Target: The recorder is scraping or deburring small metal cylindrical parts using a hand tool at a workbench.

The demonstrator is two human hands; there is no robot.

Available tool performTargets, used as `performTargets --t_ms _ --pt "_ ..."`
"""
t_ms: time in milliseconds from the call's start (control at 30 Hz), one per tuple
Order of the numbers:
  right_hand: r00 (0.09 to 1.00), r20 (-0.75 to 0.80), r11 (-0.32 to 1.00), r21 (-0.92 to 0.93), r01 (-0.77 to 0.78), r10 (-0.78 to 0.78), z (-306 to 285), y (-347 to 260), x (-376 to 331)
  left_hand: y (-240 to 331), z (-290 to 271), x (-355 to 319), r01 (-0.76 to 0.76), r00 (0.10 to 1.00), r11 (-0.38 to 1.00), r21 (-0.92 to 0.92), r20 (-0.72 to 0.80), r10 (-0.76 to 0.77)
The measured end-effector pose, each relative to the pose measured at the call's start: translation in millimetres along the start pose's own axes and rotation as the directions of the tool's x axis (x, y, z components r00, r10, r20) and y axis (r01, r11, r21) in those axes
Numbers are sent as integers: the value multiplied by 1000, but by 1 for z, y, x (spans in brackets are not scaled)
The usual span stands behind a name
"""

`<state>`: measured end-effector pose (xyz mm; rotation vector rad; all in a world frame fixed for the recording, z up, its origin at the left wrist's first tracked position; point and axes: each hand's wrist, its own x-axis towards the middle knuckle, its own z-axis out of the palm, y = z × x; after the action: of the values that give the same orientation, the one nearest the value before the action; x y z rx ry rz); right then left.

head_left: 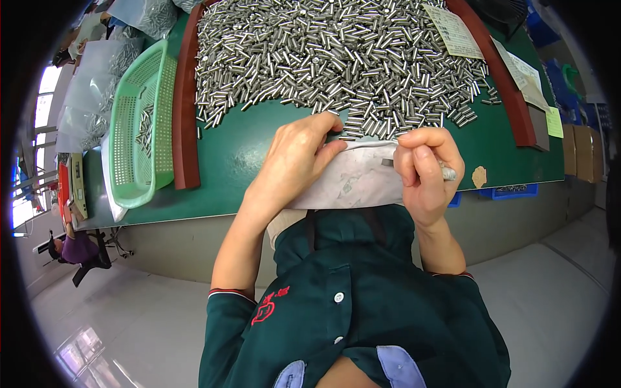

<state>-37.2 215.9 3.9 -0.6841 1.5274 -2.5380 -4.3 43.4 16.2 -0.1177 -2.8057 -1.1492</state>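
Many short metal pins lie heaped on the green tabletop, thinning out toward me. My left hand rests at the near edge of the heap, over a whitish, stained cloth. Its thumb and forefinger are bent and apart, touching the nearest pins; its other fingers are hidden beneath. My right hand is closed around a short stick-like tool. The tool's flat grey tip points left over the cloth, and a pale wrapped end sticks out on the right.
Dark red rails flank the heap, with paper sheets at the right. Left stands a green basket holding some pins, beside bagged pins. Blue trays sit below the right table edge. Another person sits far left.
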Motion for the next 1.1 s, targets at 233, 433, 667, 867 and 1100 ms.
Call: performTargets --t_ms 233,433,667,867,1100 --pt "1000 -7 1000 -8 5 -5 2 -1 1 -4 -2 7 20 995 1000 16 102 -22" --pt "1000 -22 1000 29 6 -5 -1 1 -1 -11 -8 2 314 930 724 -615 44 -366" --pt "999 -42 999 37 -13 15 -1 0 -1 -25 -8 -1 282 914 263 -923 174 -367" --pt "999 -50 998 55 -18 20 -1 1 0 -27 -8 0 287 912 242 -927 188 -364" --pt "999 -49 999 49 -17 19 -1 1 0 -28 -8 0 288 910 218 -932 196 -364"
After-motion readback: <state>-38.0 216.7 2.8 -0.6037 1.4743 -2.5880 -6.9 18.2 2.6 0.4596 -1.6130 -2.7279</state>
